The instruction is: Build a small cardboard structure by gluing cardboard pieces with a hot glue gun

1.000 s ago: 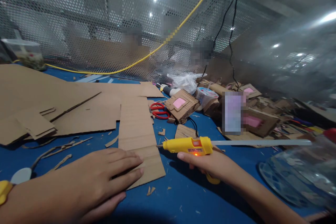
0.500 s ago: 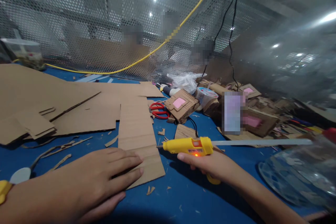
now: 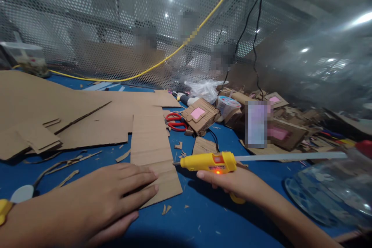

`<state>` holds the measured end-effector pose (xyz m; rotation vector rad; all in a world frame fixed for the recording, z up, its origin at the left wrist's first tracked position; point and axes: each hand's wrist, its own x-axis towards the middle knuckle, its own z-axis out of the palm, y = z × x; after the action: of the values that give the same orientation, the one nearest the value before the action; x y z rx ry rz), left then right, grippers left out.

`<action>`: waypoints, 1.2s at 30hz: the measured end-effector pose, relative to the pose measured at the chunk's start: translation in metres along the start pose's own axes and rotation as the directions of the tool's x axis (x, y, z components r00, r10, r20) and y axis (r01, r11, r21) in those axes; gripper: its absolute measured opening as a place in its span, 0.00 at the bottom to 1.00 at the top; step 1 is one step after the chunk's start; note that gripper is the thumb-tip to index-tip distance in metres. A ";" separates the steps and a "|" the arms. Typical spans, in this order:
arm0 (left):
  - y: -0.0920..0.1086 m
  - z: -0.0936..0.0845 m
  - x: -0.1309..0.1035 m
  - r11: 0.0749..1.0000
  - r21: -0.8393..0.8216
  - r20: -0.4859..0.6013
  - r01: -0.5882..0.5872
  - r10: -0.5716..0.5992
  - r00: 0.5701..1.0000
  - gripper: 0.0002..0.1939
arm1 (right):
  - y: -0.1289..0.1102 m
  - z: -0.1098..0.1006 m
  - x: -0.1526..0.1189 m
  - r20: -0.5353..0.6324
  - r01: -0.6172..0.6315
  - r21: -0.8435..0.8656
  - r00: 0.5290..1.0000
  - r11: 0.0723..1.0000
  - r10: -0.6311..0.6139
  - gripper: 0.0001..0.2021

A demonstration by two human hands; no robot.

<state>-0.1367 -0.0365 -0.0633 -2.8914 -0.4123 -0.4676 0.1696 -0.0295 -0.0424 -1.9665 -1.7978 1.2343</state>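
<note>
My left hand (image 3: 124,192) lies flat, palm down, on the near end of a long cardboard strip (image 3: 149,131), fingers stretched out. My right hand (image 3: 223,180) is wrapped round a yellow glue gun (image 3: 207,162), whose orange light glows. From the back of the gun a long pale glue stick (image 3: 290,157) sticks out to the right. The gun's metal nozzle is at the strip's right edge, beside a crosswise crease; whether it touches the cardboard I cannot tell. The gun's handle is mostly hidden by my right hand.
Large cardboard sheets (image 3: 87,120) cover the left of the blue table (image 3: 203,217). Red-handled scissors (image 3: 176,122) and a cardboard box with a pink square (image 3: 200,116) lie beyond the strip. Clear plastic (image 3: 328,193) is at the right; a yellow cable (image 3: 162,62) crosses behind.
</note>
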 end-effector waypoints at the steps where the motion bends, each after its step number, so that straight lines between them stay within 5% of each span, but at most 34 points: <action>1: 0.000 0.001 -0.001 1.000 -0.004 -0.007 0.004 -0.004 1.000 0.22 | -0.002 0.000 -0.001 -0.002 -0.011 -0.003 1.000 1.000 0.011 0.14; 6: 0.002 0.003 -0.003 0.999 -0.031 0.002 0.029 -0.029 1.000 0.23 | -0.008 0.001 -0.004 -0.013 -0.062 -0.007 0.998 0.998 0.062 0.13; 36: 0.003 0.014 -0.013 0.995 -0.068 -0.055 0.080 -0.084 0.995 0.24 | -0.005 -0.001 -0.008 0.043 0.079 0.025 0.996 0.997 -0.080 0.19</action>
<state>-0.1439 -0.0396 -0.0813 -2.9242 -0.5174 -0.5866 0.1672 -0.0350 -0.0352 -1.8501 -1.8553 1.2764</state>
